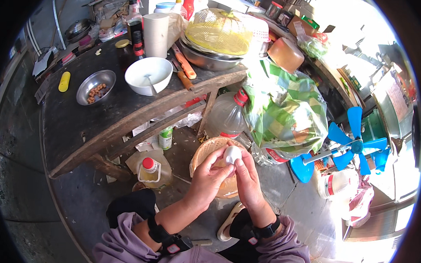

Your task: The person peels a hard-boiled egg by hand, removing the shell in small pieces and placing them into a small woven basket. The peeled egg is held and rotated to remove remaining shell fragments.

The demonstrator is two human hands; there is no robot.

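Note:
My left hand [210,178] and my right hand [247,179] meet in front of me, fingers cupped and thumbs close together. Between them they hold a small, smooth white lump [232,154]; the picture does not settle whether it is dough or something else. Below, on the floor, a round woven basket [197,156] is partly hidden by both hands, and its contents are hard to make out. A black band with a small device circles each wrist.
The dark wooden table [102,131] carries a steel bowl [97,87] of brown nuts, a white bowl [148,76] with a spoon, and orange-handled knives [184,63]. An oil jug [154,173], a large plastic bottle [225,113] and a blue fan [357,146] stand around me.

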